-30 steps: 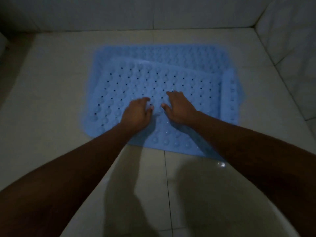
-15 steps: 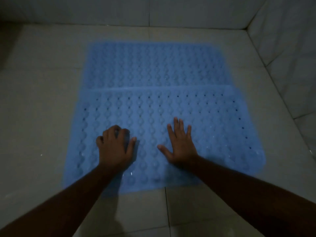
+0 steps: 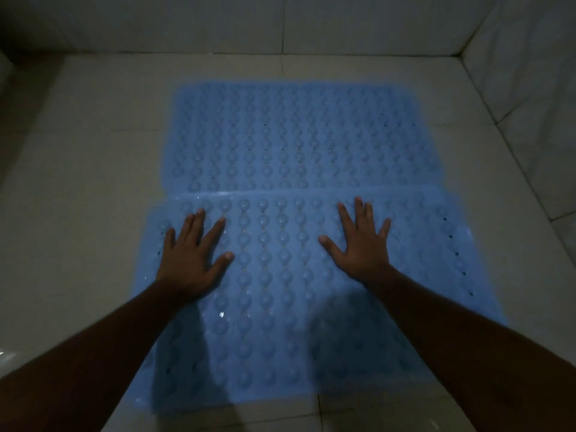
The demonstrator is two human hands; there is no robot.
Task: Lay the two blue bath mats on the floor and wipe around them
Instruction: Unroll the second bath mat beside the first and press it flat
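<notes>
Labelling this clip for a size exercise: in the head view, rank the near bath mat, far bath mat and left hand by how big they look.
1. Near bath mat, though nearness inflates it.
2. Far bath mat.
3. Left hand.

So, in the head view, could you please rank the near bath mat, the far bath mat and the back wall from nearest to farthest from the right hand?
1. Near bath mat: directly under the right hand, which lies flat on it.
2. Far bath mat: just beyond the fingertips, toward the wall.
3. Back wall: farthest, past the far mat's edge and a strip of bare floor tile.
</notes>
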